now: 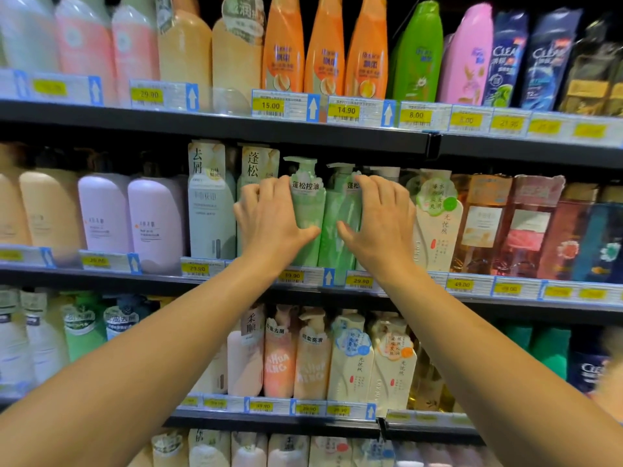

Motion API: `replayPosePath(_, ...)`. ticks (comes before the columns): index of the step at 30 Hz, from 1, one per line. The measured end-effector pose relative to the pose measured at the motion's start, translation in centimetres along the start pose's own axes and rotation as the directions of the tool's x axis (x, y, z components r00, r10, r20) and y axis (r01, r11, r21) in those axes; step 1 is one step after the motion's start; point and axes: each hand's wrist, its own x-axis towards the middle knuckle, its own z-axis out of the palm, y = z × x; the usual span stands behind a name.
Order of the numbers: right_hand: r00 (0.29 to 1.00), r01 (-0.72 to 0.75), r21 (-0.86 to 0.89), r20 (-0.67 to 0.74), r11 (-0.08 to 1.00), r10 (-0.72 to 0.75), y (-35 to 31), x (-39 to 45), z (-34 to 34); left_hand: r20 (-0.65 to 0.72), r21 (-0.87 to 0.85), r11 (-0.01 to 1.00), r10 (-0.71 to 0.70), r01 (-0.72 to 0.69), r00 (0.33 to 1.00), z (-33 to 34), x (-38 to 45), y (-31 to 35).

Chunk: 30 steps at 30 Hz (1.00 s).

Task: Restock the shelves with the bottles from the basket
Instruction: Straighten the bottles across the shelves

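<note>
Two light green pump bottles stand side by side on the middle shelf (pixel 209 281). My left hand (pixel 269 220) wraps the left green bottle (pixel 308 203) from its left side, thumb across the front. My right hand (pixel 377 224) grips the right green bottle (pixel 338 227) from its right side, thumb on the front. Both bottles are upright, and their bases rest behind the price strip. The basket is not in view.
Full rows of shampoo bottles fill every shelf. A pale grey-green bottle (pixel 210 210) stands left of my hands, a cream bottle (pixel 436 227) right of them. Orange bottles (pixel 323 48) line the shelf above, cream and pink ones (pixel 313 358) the shelf below.
</note>
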Motion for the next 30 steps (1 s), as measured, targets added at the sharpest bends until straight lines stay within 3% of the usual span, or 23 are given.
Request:
replayPosePath(8, 0.992, 0.124, -0.166, 0.035, 0.978, -0.120, -0.5, 0.6, -0.2, -0.026, 0.113, 0.992, 0.065, -0.062, 0.998, -0.2, 0.3, 0.1)
replayPosePath(12, 0.997, 0.074, -0.225, 0.007, 0.972, -0.075, -0.7, 0.6, -0.2, 0.004, 0.169, 0.974, 0.154, -0.152, 0.988, -0.2, -0.1, -0.6)
replayPosePath(17, 0.995, 0.064, -0.242, 0.093, 0.968, -0.042, -0.6, 0.1, 0.1, 0.028, 0.218, 0.948, 0.231, -0.232, 0.972, -0.2, -0.2, -1.4)
replayPosePath(24, 0.963, 0.250, -0.268, 0.166, 0.931, -0.211, 0.6, -1.2, -0.4, 0.140, 0.372, 0.792, 0.468, -0.484, 0.873, -0.1, -1.3, -3.4)
replayPosePath(30, 0.961, 0.233, -0.342, 0.227, 0.910, -0.160, 0.6, -1.3, -0.2, 0.120, 0.367, 0.812, 0.443, -0.454, 0.889, 0.3, -1.3, -3.3)
